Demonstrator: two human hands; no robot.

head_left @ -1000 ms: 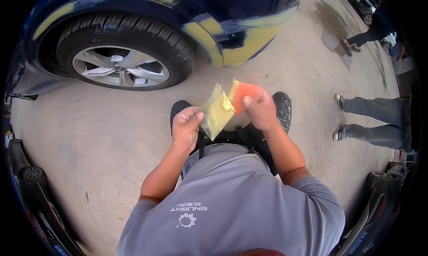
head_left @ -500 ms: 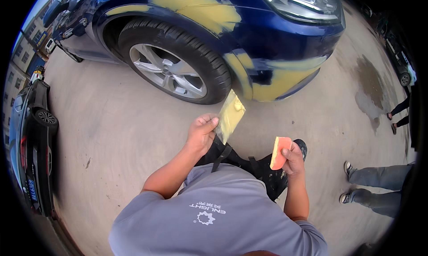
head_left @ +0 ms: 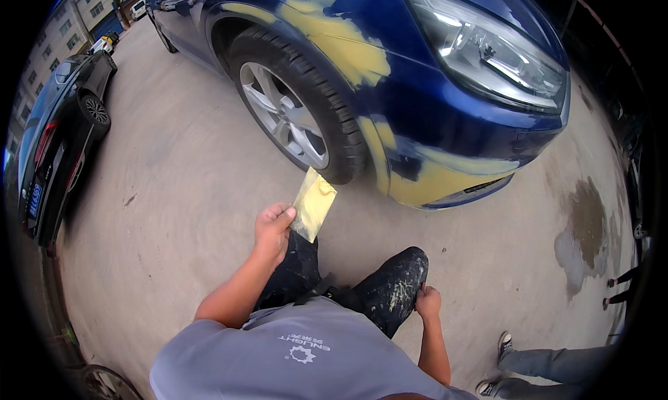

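Observation:
A thin rectangular mixing board (head_left: 314,206), coated with yellow body filler, is gripped along its lower left edge by my left hand (head_left: 273,227), thumb on top. A thicker dab of filler sits near its upper corner. My right hand (head_left: 428,302) is closed beside my right knee, touching the dark, paint-smeared trousers (head_left: 398,288); whatever is in its fingers is hidden. Ahead of me stands a dark blue car (head_left: 480,125) with yellow filler patches (head_left: 348,48) on its fender and lower bumper (head_left: 435,181). Its front wheel (head_left: 285,107) is just beyond the board.
A black car (head_left: 73,125) is parked on the left. Another person's legs in grey trousers (head_left: 543,364) are at lower right, with dark-clad legs farther off. A wet patch (head_left: 584,226) marks the concrete floor (head_left: 174,212). Part of a wheel (head_left: 110,385) shows at lower left.
My right hand has lowered to my knee, and the orange spreader it held is out of sight. The board has moved left and down in view. The view has turned, bringing the headlight closer.

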